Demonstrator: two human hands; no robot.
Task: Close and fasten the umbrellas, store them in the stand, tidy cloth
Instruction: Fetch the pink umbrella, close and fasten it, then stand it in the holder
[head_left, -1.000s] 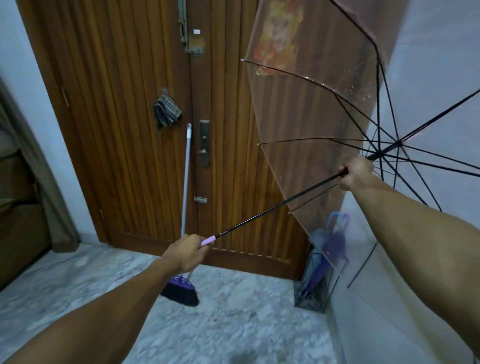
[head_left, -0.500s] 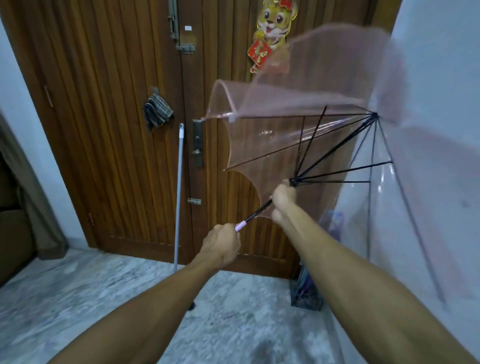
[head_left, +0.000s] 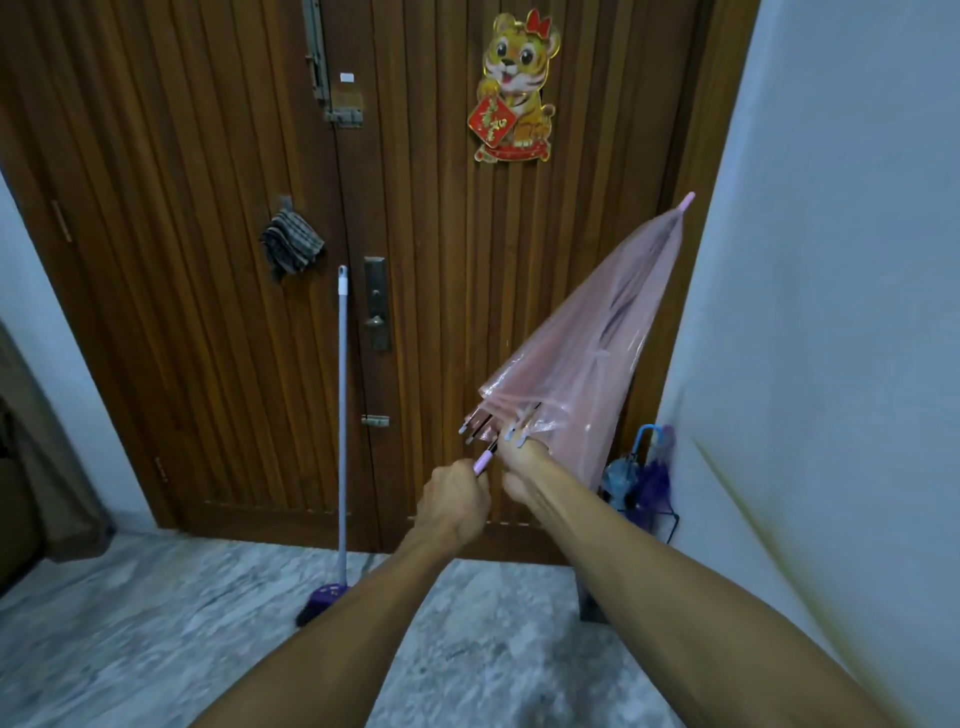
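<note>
the pink umbrella (head_left: 582, 343) is folded shut and points up to the right, in front of the wooden door (head_left: 208, 260). the left hand (head_left: 454, 506) grips its pink handle with curled fingers. the right hand (head_left: 522, 467) holds the shaft just under the rib tips. the umbrella stand (head_left: 655, 512) sits in the corner by the wall, with other umbrellas inside. a cloth (head_left: 291, 244) hangs on the door.
</note>
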